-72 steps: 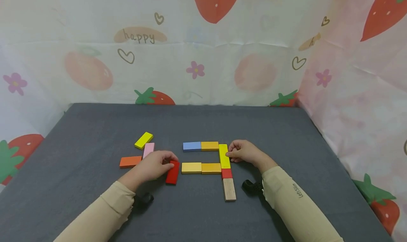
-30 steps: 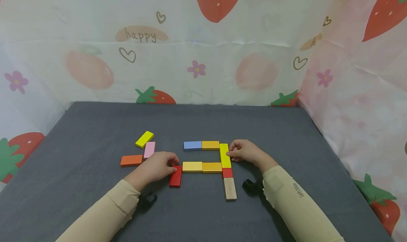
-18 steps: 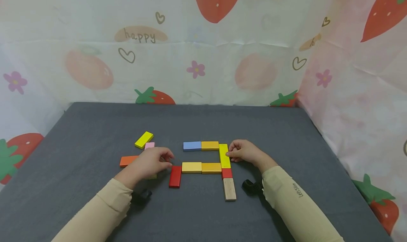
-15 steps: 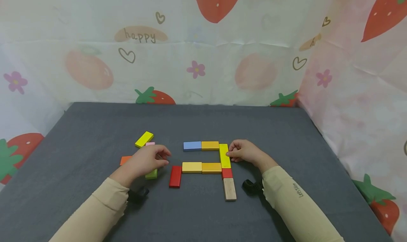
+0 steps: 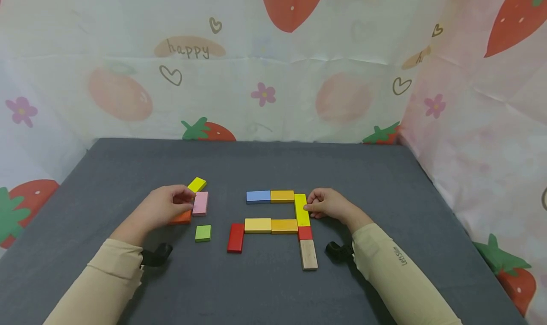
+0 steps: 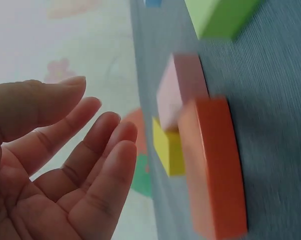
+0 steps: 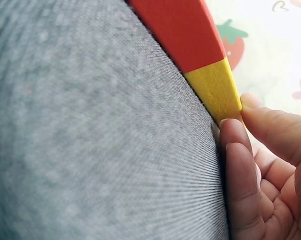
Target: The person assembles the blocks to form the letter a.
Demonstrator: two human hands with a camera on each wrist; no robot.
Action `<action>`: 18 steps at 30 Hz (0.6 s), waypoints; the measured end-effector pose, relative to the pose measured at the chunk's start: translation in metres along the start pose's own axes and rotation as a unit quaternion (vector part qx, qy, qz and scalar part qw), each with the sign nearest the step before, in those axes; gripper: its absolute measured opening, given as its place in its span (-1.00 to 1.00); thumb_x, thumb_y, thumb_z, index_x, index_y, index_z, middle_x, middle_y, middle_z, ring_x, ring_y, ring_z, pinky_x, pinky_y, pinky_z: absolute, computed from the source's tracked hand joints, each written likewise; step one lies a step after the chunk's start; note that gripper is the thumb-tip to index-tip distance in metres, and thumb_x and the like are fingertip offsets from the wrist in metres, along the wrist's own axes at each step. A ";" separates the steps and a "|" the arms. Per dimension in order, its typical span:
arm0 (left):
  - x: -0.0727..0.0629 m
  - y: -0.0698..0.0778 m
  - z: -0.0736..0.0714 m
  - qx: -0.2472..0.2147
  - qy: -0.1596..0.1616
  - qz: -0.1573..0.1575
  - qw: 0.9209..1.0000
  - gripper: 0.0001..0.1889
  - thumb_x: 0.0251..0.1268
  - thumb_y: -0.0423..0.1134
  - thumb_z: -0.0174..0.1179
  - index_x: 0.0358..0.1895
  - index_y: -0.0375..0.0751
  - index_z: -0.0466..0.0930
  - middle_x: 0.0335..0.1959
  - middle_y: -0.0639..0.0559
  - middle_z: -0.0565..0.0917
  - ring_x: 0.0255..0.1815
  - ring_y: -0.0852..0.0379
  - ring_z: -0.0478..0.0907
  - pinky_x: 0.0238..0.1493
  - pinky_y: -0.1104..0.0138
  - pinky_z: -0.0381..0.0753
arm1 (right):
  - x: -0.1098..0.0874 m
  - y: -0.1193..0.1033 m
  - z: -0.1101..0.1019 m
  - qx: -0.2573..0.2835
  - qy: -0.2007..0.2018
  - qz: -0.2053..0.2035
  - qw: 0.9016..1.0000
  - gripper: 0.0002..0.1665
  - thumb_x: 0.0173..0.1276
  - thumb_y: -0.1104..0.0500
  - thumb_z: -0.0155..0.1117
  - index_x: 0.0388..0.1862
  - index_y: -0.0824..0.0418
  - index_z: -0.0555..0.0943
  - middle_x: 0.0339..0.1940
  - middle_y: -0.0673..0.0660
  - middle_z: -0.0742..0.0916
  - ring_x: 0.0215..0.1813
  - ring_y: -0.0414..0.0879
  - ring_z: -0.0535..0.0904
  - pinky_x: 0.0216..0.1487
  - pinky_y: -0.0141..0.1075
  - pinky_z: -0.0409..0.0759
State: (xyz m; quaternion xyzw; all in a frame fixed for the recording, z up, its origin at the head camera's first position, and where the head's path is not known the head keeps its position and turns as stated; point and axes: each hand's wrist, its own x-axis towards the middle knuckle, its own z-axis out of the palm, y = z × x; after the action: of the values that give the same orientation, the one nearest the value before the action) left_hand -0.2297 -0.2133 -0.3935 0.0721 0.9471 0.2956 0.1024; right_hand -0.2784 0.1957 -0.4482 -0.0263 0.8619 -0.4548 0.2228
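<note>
My left hand (image 5: 164,205) hovers over the orange block (image 5: 181,218) at the left, fingers loosely bent with nothing between them. Its fingertips overlap the edge of the pink block (image 5: 200,204) in the head view. The left wrist view shows the palm and the orange block (image 6: 218,175) apart. My right hand (image 5: 331,204) holds the upright-running yellow block (image 5: 301,210), thumb on its top and curled fingers against its right side. In the right wrist view, that yellow block (image 7: 215,87) meets a red block (image 7: 183,32) end to end.
Left of the right hand lie a blue block (image 5: 258,197), amber blocks (image 5: 282,196), a pale yellow block (image 5: 258,225), a red block (image 5: 235,237) and a plain wooden block (image 5: 308,255), joined in a figure. A green block (image 5: 202,233) and another yellow block (image 5: 197,184) lie loose.
My left hand moved the red block rightward against the pale yellow block's end, let it go, and travelled left to the orange and pink blocks. The right hand stays at the yellow block.
</note>
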 end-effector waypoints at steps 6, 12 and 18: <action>0.003 -0.020 -0.006 0.004 -0.010 -0.048 0.999 -0.61 0.33 -0.17 0.20 0.16 -0.24 0.53 0.09 -0.26 0.59 0.03 -0.14 0.48 0.09 -0.02 0.56 | 0.000 0.000 0.000 -0.001 0.003 0.001 1.000 -0.79 0.31 0.13 0.35 -0.27 0.23 0.54 -0.51 0.02 0.61 -0.40 -0.14 0.59 -0.27 -0.34 0.62; 0.005 -0.028 -0.005 0.016 -0.030 -0.076 0.997 -0.60 0.33 -0.20 0.20 0.18 -0.26 0.52 0.15 -0.32 0.56 0.03 -0.17 0.47 0.11 -0.04 0.54 | 0.000 0.001 0.000 -0.001 0.005 -0.003 1.000 -0.78 0.31 0.12 0.36 -0.27 0.23 0.54 -0.51 0.01 0.60 -0.40 -0.14 0.59 -0.27 -0.33 0.62; 0.008 -0.033 -0.002 0.028 -0.048 -0.078 0.995 -0.61 0.31 -0.24 0.20 0.17 -0.29 0.53 0.14 -0.32 0.56 0.01 -0.16 0.47 0.09 -0.03 0.55 | 0.001 0.001 0.001 -0.003 0.007 -0.003 1.000 -0.77 0.30 0.11 0.36 -0.28 0.23 0.54 -0.51 0.02 0.61 -0.40 -0.14 0.59 -0.27 -0.34 0.63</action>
State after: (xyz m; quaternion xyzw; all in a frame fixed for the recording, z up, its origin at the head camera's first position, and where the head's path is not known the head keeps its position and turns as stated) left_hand -0.2401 -0.2396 -0.4118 0.0146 0.9516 0.2563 0.1689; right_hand -0.2790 0.1956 -0.4496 -0.0262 0.8647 -0.4530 0.2153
